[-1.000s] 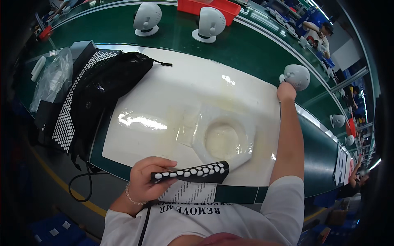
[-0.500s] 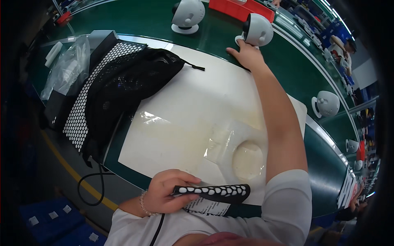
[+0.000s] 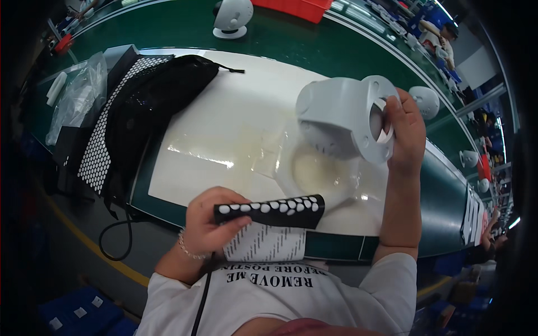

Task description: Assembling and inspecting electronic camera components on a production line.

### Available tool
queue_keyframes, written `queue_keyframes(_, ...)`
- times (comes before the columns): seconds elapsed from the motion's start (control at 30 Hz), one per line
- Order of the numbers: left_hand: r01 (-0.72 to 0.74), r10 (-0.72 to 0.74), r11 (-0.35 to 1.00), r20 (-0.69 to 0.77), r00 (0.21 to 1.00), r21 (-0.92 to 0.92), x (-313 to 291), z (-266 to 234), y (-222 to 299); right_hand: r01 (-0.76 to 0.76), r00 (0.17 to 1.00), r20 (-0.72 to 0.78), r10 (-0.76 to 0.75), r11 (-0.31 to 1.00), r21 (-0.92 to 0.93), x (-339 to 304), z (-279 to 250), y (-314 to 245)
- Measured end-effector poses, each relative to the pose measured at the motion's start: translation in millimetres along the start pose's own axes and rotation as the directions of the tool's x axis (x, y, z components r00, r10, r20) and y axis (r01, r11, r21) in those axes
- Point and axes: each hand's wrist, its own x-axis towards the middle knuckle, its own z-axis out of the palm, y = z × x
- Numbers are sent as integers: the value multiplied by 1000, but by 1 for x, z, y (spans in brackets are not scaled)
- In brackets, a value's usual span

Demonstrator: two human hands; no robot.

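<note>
My left hand [image 3: 208, 224] pinches one end of a black strip with white honeycomb-like spots [image 3: 280, 211], low over the near edge of the mat. Below the strip hangs white backing paper [image 3: 266, 243] with printed rows; how the two join is hidden. My right hand [image 3: 410, 131] grips a white rounded device housing [image 3: 330, 106] by its ring-shaped base, fingers curled through the opening. The housing is tipped on its side, raised above the white mat [image 3: 252, 95]. Beneath it on the mat is a pale, glossy holder with a round recess [image 3: 314, 171].
At the left lies a black mesh bag [image 3: 145, 103] beside a white-dotted black sheet [image 3: 101, 151] and a clear plastic bag [image 3: 78, 101]. Another white device [image 3: 232, 19] and a red bin [image 3: 297, 8] stand at the back. More devices [image 3: 424, 102] line the right side.
My right hand has lifted the white device from the far green surface and brought it nearer, tipped over, above the mat. My left hand keeps the strip, now slightly farther from my body.
</note>
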Motion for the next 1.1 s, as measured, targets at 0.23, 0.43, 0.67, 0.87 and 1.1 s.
queue_keyframes(0.23, 5, -20, 955, -46, 999, -296, -7, 21, 5, -176, 966, 190, 176, 984, -17, -54, 1, -5)
queue_keyframes(0.43, -59, 29, 965, -118, 993, -256, -10, 32, 11, 573, 810, 253, -529, 621, -534, -70, -6, -31)
queue_keyframes(0.67, -84, -5, 880, -185, 983, -467, -1, 45, 38, 450, 791, 574, -211, 836, -313, -102, 4, -51)
queue_keyframes(0.87, -39, 60, 940, 51, 997, -338, -2, 36, 31, 389, 814, 481, -326, 920, -35, -103, 4, -29)
queue_keyframes(1.1, 33, -160, 848, -195, 968, -529, -10, 52, 42, 216, 873, 442, -205, 976, 25, -100, 1, -32)
